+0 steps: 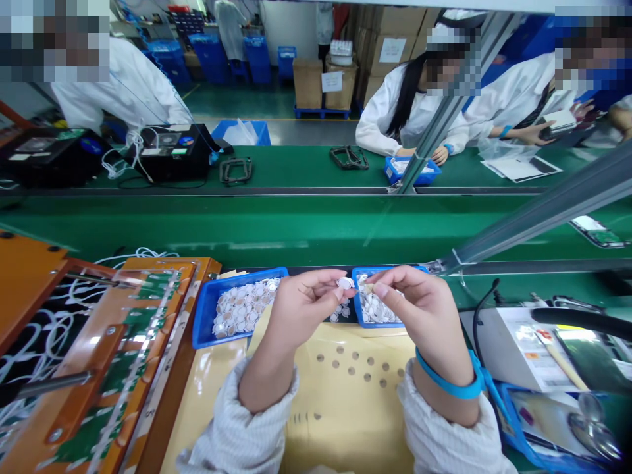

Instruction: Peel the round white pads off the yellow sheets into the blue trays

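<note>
Between the thumb and fingers of my left hand [306, 306] is a small round white disc [344, 283]. Close to its right, my right hand [419, 299] pinches a tiny pale yellowish piece [368, 288], too small to name; a blue band circles that wrist. Behind my left hand stands a blue tray [202, 322] full of round white and greyish discs. A second blue tray [357, 309] with white pieces sits partly hidden behind my right hand. Small grey-brown round dots [351, 370] lie in loose rows on the yellow sheet [340, 421] below my hands.
An orange fixture [187, 276] with green circuit boards fills the left side. A metal post [533, 210] slants across the right, above a white box [518, 342] and a blue tray [513, 428] of small items. Co-workers in white coats sit across the green bench [296, 164].
</note>
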A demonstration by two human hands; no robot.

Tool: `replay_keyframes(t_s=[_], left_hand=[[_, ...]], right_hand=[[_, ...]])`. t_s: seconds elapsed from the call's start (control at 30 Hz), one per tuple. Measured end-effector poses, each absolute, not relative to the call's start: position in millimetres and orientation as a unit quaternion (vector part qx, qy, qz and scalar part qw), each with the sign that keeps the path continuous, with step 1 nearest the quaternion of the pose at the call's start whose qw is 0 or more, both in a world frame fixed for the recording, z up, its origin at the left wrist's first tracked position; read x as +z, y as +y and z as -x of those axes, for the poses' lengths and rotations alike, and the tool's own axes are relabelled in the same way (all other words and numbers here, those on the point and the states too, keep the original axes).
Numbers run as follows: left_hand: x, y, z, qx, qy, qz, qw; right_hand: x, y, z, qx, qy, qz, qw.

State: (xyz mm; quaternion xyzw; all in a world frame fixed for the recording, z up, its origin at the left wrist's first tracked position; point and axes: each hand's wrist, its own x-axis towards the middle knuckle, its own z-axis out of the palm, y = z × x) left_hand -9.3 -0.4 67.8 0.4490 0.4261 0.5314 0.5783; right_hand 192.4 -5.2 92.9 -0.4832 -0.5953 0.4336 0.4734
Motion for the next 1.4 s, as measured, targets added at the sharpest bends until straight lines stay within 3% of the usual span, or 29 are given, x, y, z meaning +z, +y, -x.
replay_keyframes(t_s=[1.4], left_hand=[[89, -19, 17, 0.549, 0.418, -0.453, 0.565]], right_hand=[[93, -8, -194, 0.416, -0.596, 0.502, 0.469]])
